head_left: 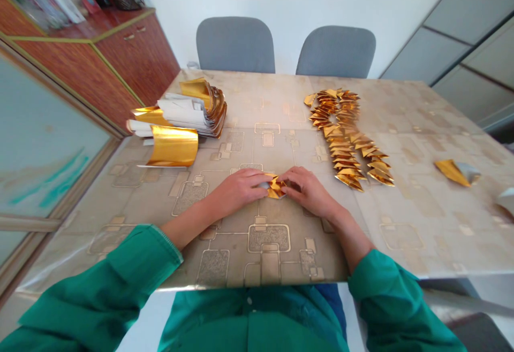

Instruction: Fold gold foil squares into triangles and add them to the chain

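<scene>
Between my hands, on the patterned tablecloth, is a small gold foil paper (276,187), partly folded, with a bit of its pale back showing. My left hand (244,187) is closed on its left side, fingers reaching along the edge. My right hand (302,189) pinches the right side with bent fingers. To the left lies a curved gold foil sheet (174,146) in front of a thick stack of gold and white sheets (187,114). Folded gold pieces (345,154) stand nested in rows to the right of my hands.
A lone gold piece (456,172) lies on the right part of the table (405,207). Two grey chairs (236,44) stand along the far side. A wooden cabinet (132,47) with items on top is at the back left.
</scene>
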The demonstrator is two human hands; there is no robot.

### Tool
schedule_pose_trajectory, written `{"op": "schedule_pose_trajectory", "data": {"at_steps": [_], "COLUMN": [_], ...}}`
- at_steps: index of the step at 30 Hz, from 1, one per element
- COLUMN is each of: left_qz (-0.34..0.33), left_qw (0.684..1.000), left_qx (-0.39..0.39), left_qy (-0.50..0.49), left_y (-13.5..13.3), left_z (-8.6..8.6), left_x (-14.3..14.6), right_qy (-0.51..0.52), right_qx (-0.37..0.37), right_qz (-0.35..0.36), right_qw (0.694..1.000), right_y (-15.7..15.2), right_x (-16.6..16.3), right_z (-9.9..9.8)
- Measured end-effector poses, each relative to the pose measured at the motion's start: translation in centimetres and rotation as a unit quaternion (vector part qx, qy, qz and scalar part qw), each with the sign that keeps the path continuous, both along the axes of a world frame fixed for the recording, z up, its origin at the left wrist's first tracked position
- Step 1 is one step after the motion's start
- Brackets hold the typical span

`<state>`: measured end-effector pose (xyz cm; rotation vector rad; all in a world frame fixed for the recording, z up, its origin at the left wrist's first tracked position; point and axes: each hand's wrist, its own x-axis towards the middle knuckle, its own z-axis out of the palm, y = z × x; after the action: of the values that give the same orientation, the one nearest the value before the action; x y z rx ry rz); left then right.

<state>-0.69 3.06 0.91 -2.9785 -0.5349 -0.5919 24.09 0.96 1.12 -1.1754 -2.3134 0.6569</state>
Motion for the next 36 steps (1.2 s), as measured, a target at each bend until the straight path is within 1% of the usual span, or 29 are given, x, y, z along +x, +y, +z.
{"op": "schedule_pose_trajectory", "data": {"at_steps": [5, 8, 11, 16, 22, 25, 28, 31, 36], "left_qz": [0.048, 0.064, 0.080, 0.067, 0.048, 0.046, 0.047, 0.066, 0.115], "left_qw": [0.999, 0.997, 0.997, 0.997, 0.998, 0.998, 0.997, 0.996, 0.988], "left_qx": [0.012, 0.021, 0.014, 0.029, 0.026, 0.030, 0.051, 0.053, -0.010], "left_qy": [0.013, 0.025, 0.015, 0.001, 0.010, 0.016, 0.017, -0.005, -0.098], "left_y": [-0.3, -1.2, -1.8, -1.9, -1.5, -1.4, -1.3, -1.2, -1.2], "left_z": [-0.1, -0.5, -0.6, -0.4, -0.7, -0.8, -0.8, -1.1, -1.6], "left_x": [0.2, 0.1, 0.3, 0.8, 0.4, 0.2, 0.2, 0.4, 0.4], "right_qy": [-0.026, -0.033, -0.044, -0.060, -0.088, -0.086, -0.074, -0.063, -0.069], "right_qx": [-0.005, 0.022, 0.054, 0.053, 0.042, 0.039, 0.043, 0.047, 0.065], "right_qz": [0.016, 0.022, 0.025, 0.045, 0.051, 0.056, 0.061, 0.066, 0.064], "right_qw": [1.000, 0.999, 0.997, 0.996, 0.994, 0.994, 0.994, 0.995, 0.993], "right_y": [-0.3, -0.3, -0.2, -0.5, -1.0, -1.0, -0.8, -0.7, -0.6], "right_x": [-0.2, 0.2, 0.4, 0.0, -0.8, -0.8, -0.3, 0.2, -0.1], "right_z": [-0.2, -0.3, -0.3, 0.0, 0.4, 0.6, 0.8, 0.6, 0.2]}}
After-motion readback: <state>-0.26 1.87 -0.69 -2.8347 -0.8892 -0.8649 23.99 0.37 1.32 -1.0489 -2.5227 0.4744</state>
